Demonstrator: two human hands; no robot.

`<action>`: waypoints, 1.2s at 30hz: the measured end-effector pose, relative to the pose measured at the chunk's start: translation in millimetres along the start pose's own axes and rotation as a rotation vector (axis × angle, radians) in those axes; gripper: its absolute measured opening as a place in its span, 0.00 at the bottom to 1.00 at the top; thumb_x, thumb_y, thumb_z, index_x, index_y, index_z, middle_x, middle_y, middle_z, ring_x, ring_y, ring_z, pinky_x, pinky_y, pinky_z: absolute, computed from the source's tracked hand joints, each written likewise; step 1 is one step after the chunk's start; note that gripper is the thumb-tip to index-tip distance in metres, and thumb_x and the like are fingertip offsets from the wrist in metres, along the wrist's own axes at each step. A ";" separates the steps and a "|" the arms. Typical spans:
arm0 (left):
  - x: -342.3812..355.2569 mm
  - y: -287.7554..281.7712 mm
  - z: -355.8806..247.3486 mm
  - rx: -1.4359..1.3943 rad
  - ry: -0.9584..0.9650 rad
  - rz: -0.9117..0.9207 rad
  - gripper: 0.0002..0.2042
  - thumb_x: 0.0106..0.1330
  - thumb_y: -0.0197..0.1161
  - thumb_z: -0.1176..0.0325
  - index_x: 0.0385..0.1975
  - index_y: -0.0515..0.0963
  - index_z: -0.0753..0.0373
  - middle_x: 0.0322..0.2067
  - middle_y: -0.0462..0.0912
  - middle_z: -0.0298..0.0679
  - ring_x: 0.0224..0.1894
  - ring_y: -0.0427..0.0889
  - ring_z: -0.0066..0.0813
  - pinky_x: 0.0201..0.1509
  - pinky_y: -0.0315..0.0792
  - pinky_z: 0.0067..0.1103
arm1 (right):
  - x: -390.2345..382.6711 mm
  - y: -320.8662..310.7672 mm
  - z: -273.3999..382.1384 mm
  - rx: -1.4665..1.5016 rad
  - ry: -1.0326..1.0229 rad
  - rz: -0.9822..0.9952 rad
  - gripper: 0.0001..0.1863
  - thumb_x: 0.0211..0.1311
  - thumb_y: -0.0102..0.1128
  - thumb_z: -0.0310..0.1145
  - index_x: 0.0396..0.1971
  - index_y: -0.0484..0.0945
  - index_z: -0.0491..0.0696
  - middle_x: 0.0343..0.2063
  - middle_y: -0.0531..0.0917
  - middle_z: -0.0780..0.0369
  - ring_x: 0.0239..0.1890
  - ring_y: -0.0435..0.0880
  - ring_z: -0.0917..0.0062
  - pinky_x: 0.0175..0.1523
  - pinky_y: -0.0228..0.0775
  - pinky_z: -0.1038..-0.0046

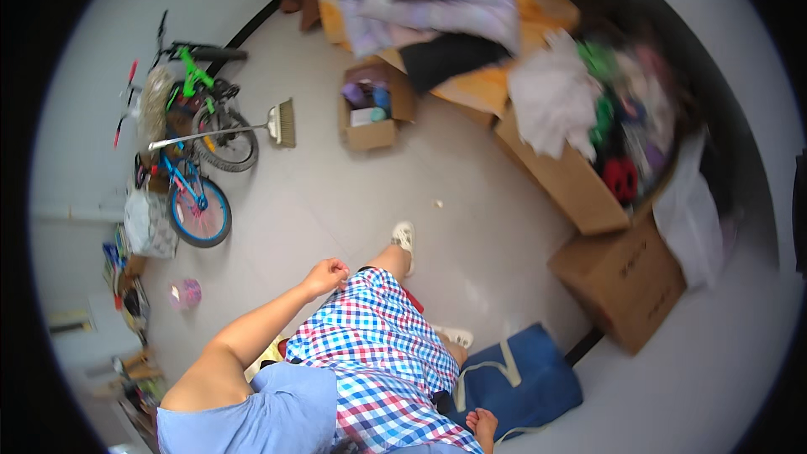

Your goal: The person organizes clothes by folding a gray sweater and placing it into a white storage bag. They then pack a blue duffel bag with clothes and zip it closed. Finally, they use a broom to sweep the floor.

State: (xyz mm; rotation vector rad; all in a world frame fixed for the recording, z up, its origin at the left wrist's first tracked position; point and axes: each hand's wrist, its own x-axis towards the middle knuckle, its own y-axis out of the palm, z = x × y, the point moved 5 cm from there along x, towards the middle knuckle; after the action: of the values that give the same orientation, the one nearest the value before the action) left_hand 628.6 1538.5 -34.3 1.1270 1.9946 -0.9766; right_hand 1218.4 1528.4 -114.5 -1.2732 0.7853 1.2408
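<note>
My left hand (326, 277) hangs in front of my blue, red and white checked clothing (370, 328). Its fingers are curled in, and nothing shows in them. Low at my right side is my right hand (482, 424), its fingers also curled with no object visible. Beside that hand, and partly behind it, lies a large blue bag (538, 382) with pale handles. Whether the hand touches the bag I cannot tell. My feet in light shoes (403, 237) are on the grey tiled floor, one ahead of the other.
Ahead stands an open small cardboard box (370, 136) holding purple and blue items. At right, cardboard boxes (618, 282) and heaped clothes (555, 92) line the wall. Bicycles (200, 210) and a long-handled broom (282, 124) stand left. A pink ball-like object (186, 293) sits nearer.
</note>
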 end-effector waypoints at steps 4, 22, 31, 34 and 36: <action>-42.4 -82.7 24.0 -0.094 0.041 -0.157 0.07 0.59 0.52 0.70 0.33 0.73 0.65 0.26 0.77 0.37 0.26 0.78 0.23 0.27 0.69 0.16 | -12.6 -9.4 93.5 -0.158 -0.112 -0.009 0.06 0.58 0.49 0.28 0.28 0.73 0.42 0.17 0.78 0.59 0.13 0.76 0.78 0.15 0.70 0.78; -87.7 -335.7 59.3 -0.674 -0.009 -0.557 0.06 0.62 0.52 0.68 0.31 0.72 0.63 0.24 0.76 0.34 0.25 0.75 0.19 0.27 0.69 0.15 | -159.3 379.2 455.8 -0.817 -0.554 0.265 0.10 0.56 0.52 0.34 0.27 0.73 0.41 0.21 0.78 0.59 0.20 0.77 0.77 0.22 0.70 0.76; 23.6 -349.1 102.5 -0.681 -0.239 -0.454 0.07 0.62 0.54 0.67 0.32 0.73 0.64 0.25 0.77 0.35 0.24 0.76 0.20 0.27 0.69 0.16 | -17.6 695.4 429.5 -0.699 -0.343 0.308 0.27 0.55 0.54 0.49 0.39 0.71 0.36 0.24 0.78 0.54 0.22 0.77 0.72 0.26 0.74 0.71; 59.0 -339.4 107.7 -0.608 -0.263 -0.432 0.08 0.61 0.55 0.67 0.34 0.72 0.64 0.26 0.77 0.35 0.25 0.76 0.20 0.31 0.71 0.16 | 31.0 753.4 421.8 -0.642 -0.222 0.215 0.30 0.54 0.55 0.51 0.42 0.68 0.37 0.27 0.76 0.54 0.24 0.76 0.69 0.32 0.76 0.67; 94.0 -339.2 96.6 -0.526 -0.192 -0.392 0.08 0.61 0.55 0.67 0.35 0.72 0.65 0.26 0.76 0.35 0.26 0.76 0.20 0.32 0.71 0.17 | 60.0 774.4 419.6 -0.602 -0.172 0.133 0.32 0.53 0.56 0.53 0.42 0.68 0.37 0.26 0.75 0.55 0.24 0.75 0.68 0.32 0.75 0.64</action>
State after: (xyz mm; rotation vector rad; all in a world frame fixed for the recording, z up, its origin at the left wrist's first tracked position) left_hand 303.2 1375.5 -61.9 0.3536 2.1713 -0.6447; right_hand 410.1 1836.5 -290.7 -1.5761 0.3807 1.7510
